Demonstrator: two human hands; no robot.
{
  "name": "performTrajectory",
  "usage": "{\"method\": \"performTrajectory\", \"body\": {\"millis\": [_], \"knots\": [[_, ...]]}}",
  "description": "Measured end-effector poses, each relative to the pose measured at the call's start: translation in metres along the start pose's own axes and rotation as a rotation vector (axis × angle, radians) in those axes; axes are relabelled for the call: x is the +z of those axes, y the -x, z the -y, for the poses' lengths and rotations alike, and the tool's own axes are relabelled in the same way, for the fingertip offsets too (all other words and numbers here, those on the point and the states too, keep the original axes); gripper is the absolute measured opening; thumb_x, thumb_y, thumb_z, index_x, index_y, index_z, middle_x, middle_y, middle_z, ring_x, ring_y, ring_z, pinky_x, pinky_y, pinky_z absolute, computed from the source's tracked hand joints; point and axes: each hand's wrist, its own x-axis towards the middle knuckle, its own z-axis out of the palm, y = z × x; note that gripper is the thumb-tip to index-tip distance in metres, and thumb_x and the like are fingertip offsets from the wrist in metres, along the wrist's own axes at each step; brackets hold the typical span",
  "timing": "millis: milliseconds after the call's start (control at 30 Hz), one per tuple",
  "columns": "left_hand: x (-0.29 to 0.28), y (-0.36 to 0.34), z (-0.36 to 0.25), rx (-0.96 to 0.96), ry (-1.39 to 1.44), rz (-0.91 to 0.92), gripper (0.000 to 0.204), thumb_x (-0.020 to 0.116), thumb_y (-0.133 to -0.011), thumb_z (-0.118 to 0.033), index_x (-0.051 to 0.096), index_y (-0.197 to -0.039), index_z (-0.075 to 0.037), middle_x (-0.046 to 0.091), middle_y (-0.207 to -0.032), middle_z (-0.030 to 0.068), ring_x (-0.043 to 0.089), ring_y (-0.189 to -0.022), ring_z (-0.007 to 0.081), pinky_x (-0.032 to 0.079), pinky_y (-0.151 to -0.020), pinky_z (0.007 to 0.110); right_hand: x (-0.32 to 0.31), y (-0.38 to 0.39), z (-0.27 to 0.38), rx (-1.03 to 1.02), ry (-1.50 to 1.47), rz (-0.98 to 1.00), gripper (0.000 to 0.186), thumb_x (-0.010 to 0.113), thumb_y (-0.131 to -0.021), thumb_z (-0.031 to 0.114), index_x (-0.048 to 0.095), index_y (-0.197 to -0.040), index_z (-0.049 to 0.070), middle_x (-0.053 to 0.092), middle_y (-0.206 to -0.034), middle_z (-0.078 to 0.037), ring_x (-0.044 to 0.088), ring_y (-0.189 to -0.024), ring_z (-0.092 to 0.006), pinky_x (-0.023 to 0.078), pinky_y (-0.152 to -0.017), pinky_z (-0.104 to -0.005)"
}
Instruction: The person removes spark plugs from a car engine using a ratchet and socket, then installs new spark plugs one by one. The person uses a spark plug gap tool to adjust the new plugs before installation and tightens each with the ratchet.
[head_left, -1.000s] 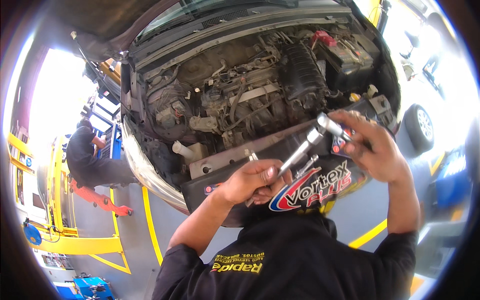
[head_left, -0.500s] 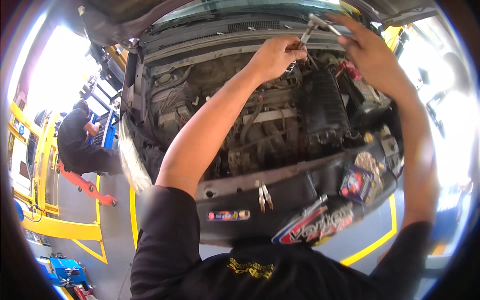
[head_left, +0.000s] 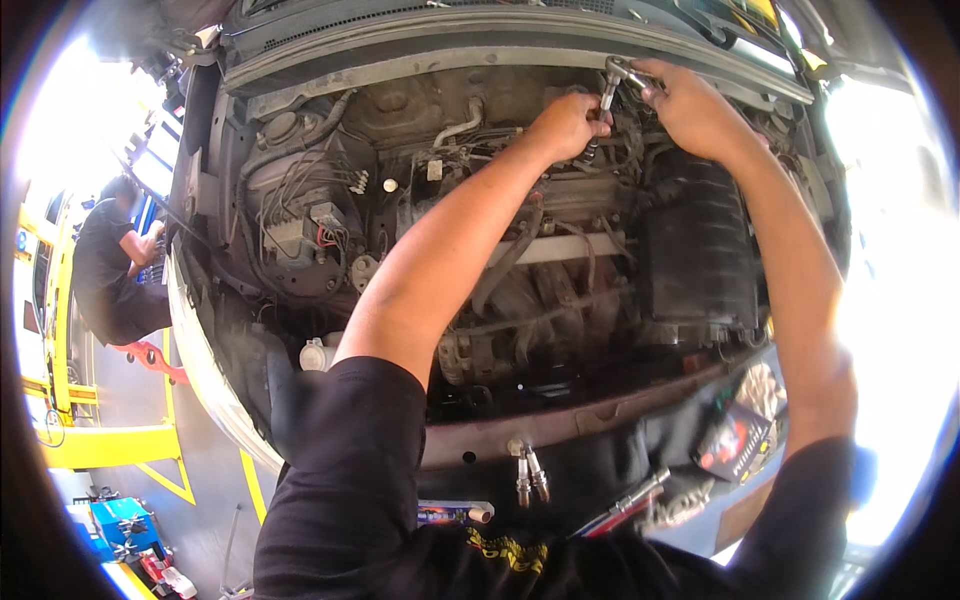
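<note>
Over the rear of the engine (head_left: 540, 250), both my hands are on a ratchet (head_left: 618, 66) fitted with an upright extension bar (head_left: 607, 92). My left hand (head_left: 572, 126) is closed around the extension below the ratchet head. At the handle end, my right hand (head_left: 692, 108) has its fingers wrapped round the ratchet. The bar's lower end goes down among hoses and parts, where I cannot see it. Two spark plugs (head_left: 531, 476) lie side by side on the car's front edge, near a small narrow box (head_left: 450, 512).
A black ribbed air filter housing (head_left: 695, 245) sits right of the engine. A dark printed box (head_left: 738, 440) and a metal tool (head_left: 640, 490) lie on the front cover. At far left, another person (head_left: 115, 260) works beside a yellow lift frame (head_left: 110, 446) and red seat (head_left: 150, 360).
My right hand has come down onto the ratchet handle and closed on it. My left hand still grips the extension. The view has shifted closer over the engine bay.
</note>
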Motion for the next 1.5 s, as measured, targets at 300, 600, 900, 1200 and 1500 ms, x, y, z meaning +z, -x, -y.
{"method": "performTrajectory", "body": {"millis": [300,600,900,1200,1500], "knots": [[0.009,-0.016,0.018,-0.176,-0.278,0.105,0.024,0.074,-0.085,-0.023,0.071,-0.1,-0.005,0.071,-0.097,0.0195,0.067,-0.097,0.0339,0.05,-0.086,0.043,0.034,-0.045,-0.032,0.243,-0.07,0.287,0.022,0.047,-0.096,0.012,0.061,-0.108,0.0,0.061,-0.066,-0.009,0.059,-0.051,-0.0187,0.047,-0.044,-0.0358],[0.015,-0.006,0.045,-0.144,-0.168,0.074,0.03,0.073,-0.086,-0.026,0.07,-0.105,-0.003,0.07,-0.101,0.0213,0.066,-0.099,0.0361,0.049,-0.086,0.044,0.095,-0.04,-0.046,0.052,0.141,0.085,0.019,0.054,-0.097,0.017,0.061,-0.109,0.004,0.067,-0.077,-0.022,0.068,-0.065,-0.0319,0.054,-0.06,-0.0434],[0.021,-0.023,0.055,0.047,-0.065,-0.072,0.027,0.072,-0.086,-0.016,0.06,-0.105,0.0,0.069,-0.097,0.0192,0.066,-0.097,0.0362,0.049,-0.084,0.045,0.066,-0.018,0.015,0.276,0.141,0.374,0.027,0.057,-0.091,0.019,0.07,-0.102,-0.003,0.069,-0.104,-0.025,0.067,-0.102,-0.0407,0.053,-0.087,-0.047],[0.013,-0.003,0.035,-0.025,-0.108,-0.12,0.042,0.078,-0.08,-0.031,0.062,-0.104,-0.002,0.067,-0.099,0.0206,0.064,-0.097,0.0388,0.049,-0.082,0.048,0.049,0.014,-0.008,0.26,0.496,0.349,0.03,0.053,-0.087,0.011,0.067,-0.113,0.003,0.068,-0.112,-0.024,0.067,-0.105,-0.0371,0.054,-0.088,-0.0461],[0.031,-0.016,0.05,0.034,-0.209,-0.149,0.035,0.078,-0.081,-0.02,0.063,-0.107,-0.003,0.069,-0.103,0.0201,0.064,-0.104,0.0373,0.049,-0.088,0.047,0.085,0.022,0.062,0.214,0.322,0.34,0.046,0.049,-0.086,0.004,0.047,-0.129,-0.009,0.065,-0.111,-0.032,0.064,-0.107,-0.0407,0.051,-0.092,-0.0463]]}}
